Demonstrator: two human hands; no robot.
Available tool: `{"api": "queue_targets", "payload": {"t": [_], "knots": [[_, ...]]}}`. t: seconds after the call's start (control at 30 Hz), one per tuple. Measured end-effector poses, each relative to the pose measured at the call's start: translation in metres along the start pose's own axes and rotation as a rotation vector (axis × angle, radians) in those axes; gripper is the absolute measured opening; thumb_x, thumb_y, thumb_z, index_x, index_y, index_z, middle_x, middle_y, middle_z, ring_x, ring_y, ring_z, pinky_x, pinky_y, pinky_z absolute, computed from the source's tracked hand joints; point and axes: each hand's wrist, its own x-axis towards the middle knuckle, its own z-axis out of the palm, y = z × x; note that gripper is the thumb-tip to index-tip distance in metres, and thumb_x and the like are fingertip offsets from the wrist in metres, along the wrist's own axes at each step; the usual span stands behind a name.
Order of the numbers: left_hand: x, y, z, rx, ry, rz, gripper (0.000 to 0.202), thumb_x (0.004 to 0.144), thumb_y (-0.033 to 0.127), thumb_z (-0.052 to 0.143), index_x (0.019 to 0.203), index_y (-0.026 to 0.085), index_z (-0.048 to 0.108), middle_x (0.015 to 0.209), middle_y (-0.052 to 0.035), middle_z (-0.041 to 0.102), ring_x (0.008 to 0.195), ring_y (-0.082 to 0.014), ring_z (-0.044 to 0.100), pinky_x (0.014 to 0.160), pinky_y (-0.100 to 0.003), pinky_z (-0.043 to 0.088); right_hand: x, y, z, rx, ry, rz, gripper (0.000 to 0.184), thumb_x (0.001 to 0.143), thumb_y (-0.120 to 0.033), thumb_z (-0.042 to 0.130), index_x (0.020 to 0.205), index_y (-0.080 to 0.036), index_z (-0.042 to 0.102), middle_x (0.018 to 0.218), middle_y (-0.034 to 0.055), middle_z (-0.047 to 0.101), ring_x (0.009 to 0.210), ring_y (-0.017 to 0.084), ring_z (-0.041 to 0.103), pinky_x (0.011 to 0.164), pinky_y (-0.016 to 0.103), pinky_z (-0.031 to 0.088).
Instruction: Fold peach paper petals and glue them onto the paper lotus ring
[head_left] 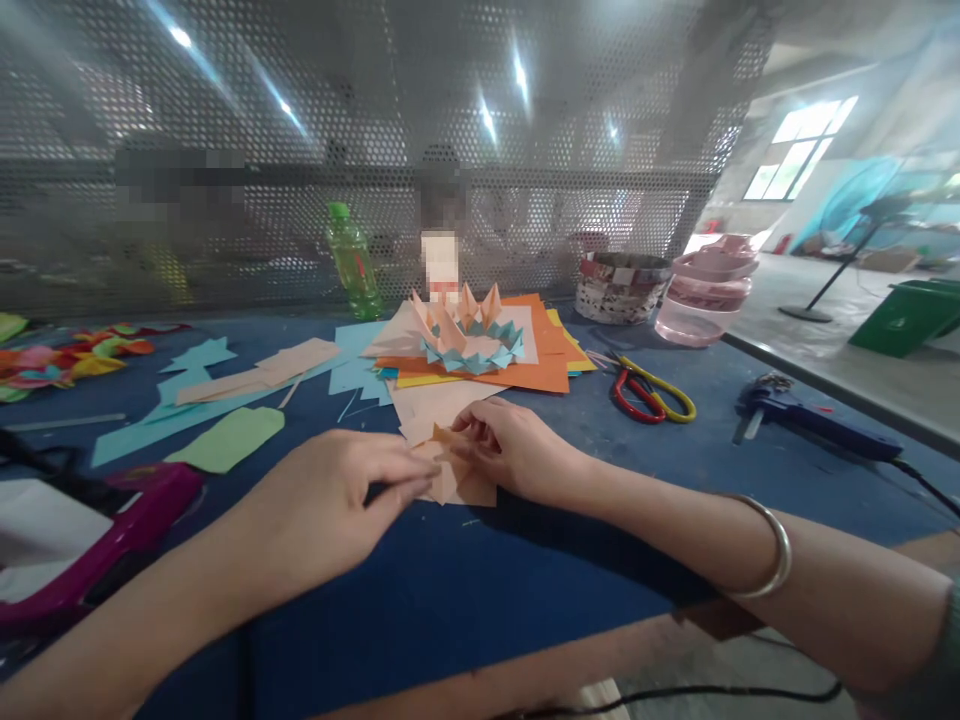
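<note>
Both hands meet over a small sheet of peach paper [471, 492] with folded edges, low on the blue table. My left hand [345, 490] has its fingers closed at the paper's left side. My right hand [517, 445] pinches the raised upper part of the paper. Its fingertips hide some of the folds. Another peach sheet [427, 400] lies flat just behind them. Beyond that, a folded-paper ring [480, 345] of pale blue points with upright peach points rests on orange sheets [551, 372].
Red-and-yellow-handled scissors [652, 395] and a blue glue gun [817, 420] lie to the right. A green bottle [356, 265], a round basket [622, 288] and a pink jug [705, 295] stand behind. Blue paper strips [154, 425], a green paper piece [229, 440] and a magenta object [142, 520] are left.
</note>
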Motion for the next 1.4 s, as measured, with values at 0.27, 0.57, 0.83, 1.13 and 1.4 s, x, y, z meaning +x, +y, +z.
{"api": "queue_targets", "payload": {"t": [0.27, 0.57, 0.83, 1.13, 1.4], "knots": [[0.022, -0.025, 0.003, 0.139, 0.229, -0.198, 0.03, 0.084, 0.045, 0.052, 0.084, 0.026, 0.075, 0.096, -0.0037, 0.077, 0.082, -0.0275, 0.069, 0.074, -0.034, 0.049, 0.0, 0.001, 0.005, -0.159, 0.068, 0.007, 0.018, 0.084, -0.016, 0.057, 0.102, -0.016, 0.056, 0.098, 0.0066, 0.059, 0.077, 0.015, 0.055, 0.067, 0.026, 0.039], [0.03, -0.026, 0.011, -0.329, 0.124, -0.371, 0.048, 0.07, 0.054, 0.066, 0.099, 0.016, 0.069, 0.084, -0.0073, 0.074, 0.065, -0.0208, 0.065, 0.063, -0.032, 0.05, 0.004, -0.006, 0.0, -0.293, 0.107, -0.104, 0.016, 0.091, -0.016, 0.047, 0.091, -0.018, 0.063, 0.095, 0.0046, 0.061, 0.075, 0.014, 0.056, 0.062, 0.024, 0.037], [0.022, -0.015, 0.006, -0.884, -0.226, -0.431, 0.039, 0.076, 0.051, 0.07, 0.09, 0.014, 0.072, 0.072, -0.0065, 0.071, 0.057, -0.013, 0.059, 0.05, -0.022, 0.043, 0.0, -0.004, -0.002, -0.224, 0.253, -0.363, 0.02, 0.098, -0.024, 0.044, 0.095, -0.02, 0.063, 0.101, 0.0048, 0.061, 0.089, 0.014, 0.058, 0.076, 0.024, 0.043], [0.022, -0.025, 0.01, -0.953, -0.091, -0.478, 0.03, 0.068, 0.038, 0.081, 0.083, 0.015, 0.069, 0.068, -0.0016, 0.069, 0.052, -0.0097, 0.056, 0.051, -0.021, 0.044, -0.002, -0.009, -0.004, 0.181, 0.211, -0.172, 0.02, 0.098, -0.031, 0.041, 0.105, -0.018, 0.054, 0.094, 0.0033, 0.061, 0.078, 0.012, 0.056, 0.068, 0.024, 0.043], [0.022, -0.026, 0.01, -0.962, 0.062, -0.566, 0.039, 0.061, 0.036, 0.083, 0.087, 0.012, 0.066, 0.063, -0.0015, 0.067, 0.049, -0.009, 0.055, 0.051, -0.021, 0.043, 0.003, -0.004, -0.002, 0.307, 0.123, -0.015, 0.024, 0.09, -0.031, 0.052, 0.11, -0.018, 0.048, 0.062, -0.0079, 0.05, 0.058, 0.011, 0.048, 0.06, 0.024, 0.036]]}}
